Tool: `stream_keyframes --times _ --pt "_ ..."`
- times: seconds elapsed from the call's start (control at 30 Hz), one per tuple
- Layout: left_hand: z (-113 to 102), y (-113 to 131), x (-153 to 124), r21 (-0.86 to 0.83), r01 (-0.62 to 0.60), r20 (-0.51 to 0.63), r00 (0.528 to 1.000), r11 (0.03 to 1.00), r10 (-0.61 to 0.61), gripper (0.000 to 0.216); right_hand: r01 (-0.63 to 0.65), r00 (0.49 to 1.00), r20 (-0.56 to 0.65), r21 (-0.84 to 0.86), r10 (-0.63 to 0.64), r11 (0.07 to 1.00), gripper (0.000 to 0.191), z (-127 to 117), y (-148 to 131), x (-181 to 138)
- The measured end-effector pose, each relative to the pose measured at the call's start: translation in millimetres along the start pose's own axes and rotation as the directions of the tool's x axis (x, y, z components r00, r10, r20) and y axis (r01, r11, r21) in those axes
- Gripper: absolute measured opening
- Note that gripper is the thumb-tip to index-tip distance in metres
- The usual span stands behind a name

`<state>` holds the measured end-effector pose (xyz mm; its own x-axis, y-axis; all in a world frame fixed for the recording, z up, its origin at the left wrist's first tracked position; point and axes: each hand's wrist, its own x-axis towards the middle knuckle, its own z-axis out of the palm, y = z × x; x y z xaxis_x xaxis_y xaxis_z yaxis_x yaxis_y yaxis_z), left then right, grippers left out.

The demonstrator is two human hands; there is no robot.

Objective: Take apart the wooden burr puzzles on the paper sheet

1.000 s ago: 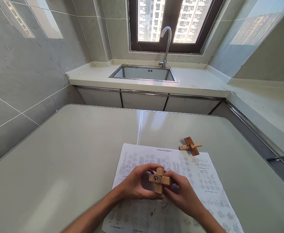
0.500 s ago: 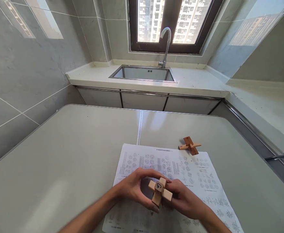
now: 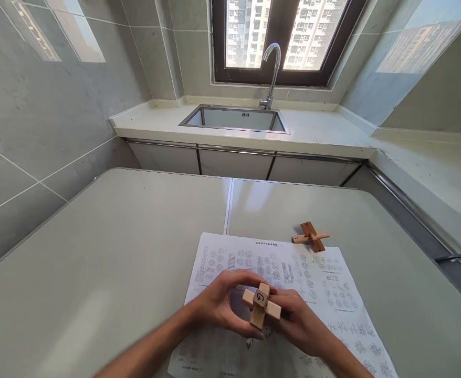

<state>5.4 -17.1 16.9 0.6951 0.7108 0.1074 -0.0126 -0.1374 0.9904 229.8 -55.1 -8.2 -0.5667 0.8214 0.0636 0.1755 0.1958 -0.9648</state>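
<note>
Between my two hands is a light wooden interlocking burr puzzle (image 3: 260,307), its bars crossing, with a dark mark on one end. My left hand (image 3: 230,304) curves around it from the left, thumb at the lower end and fingertips at the upper end. From the right, my right hand (image 3: 297,320) grips a bar between thumb and fingers. The puzzle is held above a printed instruction sheet (image 3: 210,346) full of small line diagrams. Part of the right fingers is hidden behind the wood.
A darker brown wooden cross-shaped puzzle (image 3: 312,237) lies at the sheet's far edge. The pale table (image 3: 116,252) has a seam down its middle. Beyond it are a counter (image 3: 144,121), a sink (image 3: 234,127), a tap (image 3: 272,76) and a window.
The puzzle has tilted slightly within my hands, and its lower end sits a little higher. Both hands keep their hold. The whole view has shifted slightly.
</note>
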Motion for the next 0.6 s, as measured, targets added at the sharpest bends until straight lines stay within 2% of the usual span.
stream_keyframes --times 0.2,0.43,0.6 --pt "-1 -4 0 0.037 -0.026 -0.027 0.999 0.999 0.027 0.073 0.026 0.996 -0.079 -0.078 -0.032 0.997 0.038 4 5 -1" --pt "3 -13 -1 0.145 -0.063 -0.11 0.991 0.987 0.079 0.077 0.019 0.976 -0.205 -0.224 -0.066 0.974 0.037 10 11 -1" --pt "5 -12 2 0.2 -0.058 -0.163 0.982 0.978 0.091 0.078 0.01 0.958 -0.275 -0.246 -0.08 0.969 0.031 14 12 1"
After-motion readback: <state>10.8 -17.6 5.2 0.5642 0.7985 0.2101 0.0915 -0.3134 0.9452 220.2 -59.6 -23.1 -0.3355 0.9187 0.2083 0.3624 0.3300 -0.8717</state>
